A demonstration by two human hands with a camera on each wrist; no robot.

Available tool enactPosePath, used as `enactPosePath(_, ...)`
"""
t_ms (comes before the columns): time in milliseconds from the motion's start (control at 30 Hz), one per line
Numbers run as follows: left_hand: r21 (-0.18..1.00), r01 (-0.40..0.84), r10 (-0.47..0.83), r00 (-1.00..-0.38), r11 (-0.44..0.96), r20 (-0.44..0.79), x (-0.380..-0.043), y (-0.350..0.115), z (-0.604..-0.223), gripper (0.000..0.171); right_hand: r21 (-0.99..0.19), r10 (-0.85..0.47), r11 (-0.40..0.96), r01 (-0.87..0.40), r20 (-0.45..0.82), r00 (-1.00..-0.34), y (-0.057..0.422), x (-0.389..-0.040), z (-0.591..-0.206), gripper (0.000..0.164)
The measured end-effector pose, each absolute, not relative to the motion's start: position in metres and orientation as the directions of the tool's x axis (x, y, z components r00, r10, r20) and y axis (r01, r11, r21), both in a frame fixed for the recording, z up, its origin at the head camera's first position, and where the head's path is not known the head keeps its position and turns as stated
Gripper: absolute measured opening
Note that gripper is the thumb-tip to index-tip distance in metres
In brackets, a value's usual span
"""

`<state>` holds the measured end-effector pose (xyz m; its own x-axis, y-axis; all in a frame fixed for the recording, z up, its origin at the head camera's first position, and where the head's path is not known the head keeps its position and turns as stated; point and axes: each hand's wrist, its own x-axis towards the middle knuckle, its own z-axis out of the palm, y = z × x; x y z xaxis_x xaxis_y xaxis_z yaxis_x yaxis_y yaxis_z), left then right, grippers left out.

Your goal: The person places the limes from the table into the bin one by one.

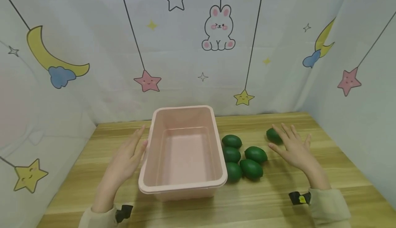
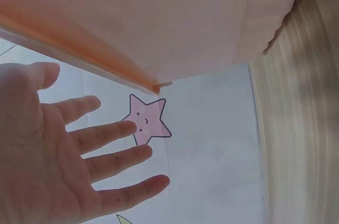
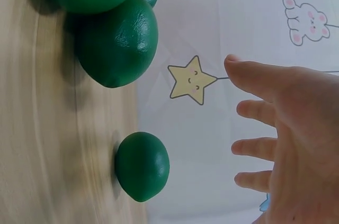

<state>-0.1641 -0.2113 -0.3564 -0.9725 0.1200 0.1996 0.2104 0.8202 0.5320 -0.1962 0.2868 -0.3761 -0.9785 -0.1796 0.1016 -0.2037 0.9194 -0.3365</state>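
A pale pink plastic bin [image 1: 183, 188], with nothing inside it, stands on the wooden table. Beside its left wall is my left hand [image 1: 122, 162], fingers straight and spread; the left wrist view shows the palm [image 2: 37, 155] apart from the bin's side [image 2: 159, 17]. My right hand [image 1: 295, 150] hovers over the table's right side with spread fingers, holding nothing. Under its fingertips in the head view lies a lone dark green, lemon-shaped fruit [image 1: 273, 136], apart from the hand [image 3: 302, 144]. Several similar fruits [image 1: 251, 169] cluster against the bin's right side.
Behind the wooden table [image 1: 241, 207] hangs a white curtain [image 1: 185, 56] printed with stars, moons and rabbits. More curtain [image 1: 365, 125] closes off the right side and the left. A black band [image 1: 299, 198] sits at the right wrist, another [image 1: 123, 213] at the left.
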Motion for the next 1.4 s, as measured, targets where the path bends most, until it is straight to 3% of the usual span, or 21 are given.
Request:
enactPosePath(333,0.696,0.157,0.072,-0.986,0.7,0.151,-0.165,-0.21,-0.352,0.061,-0.306,-0.197,0.927,-0.219,0.101,-0.975,0.293,-0.212,-0.384,0.076)
enactPosePath(833,0.85,0.09,0.039,-0.996,0.519,0.082,-0.16,-0.21,-0.352,0.055,-0.303,-0.214,0.926,-0.225,0.069,-0.974,0.306,-0.233,-0.393,0.073)
enactPosePath(1400,0.9,0.031,0.038,-0.999,0.434,0.016,-0.16,-0.213,-0.353,0.056,-0.299,-0.243,0.922,-0.245,0.043,-0.969,0.316,-0.245,-0.399,0.072)
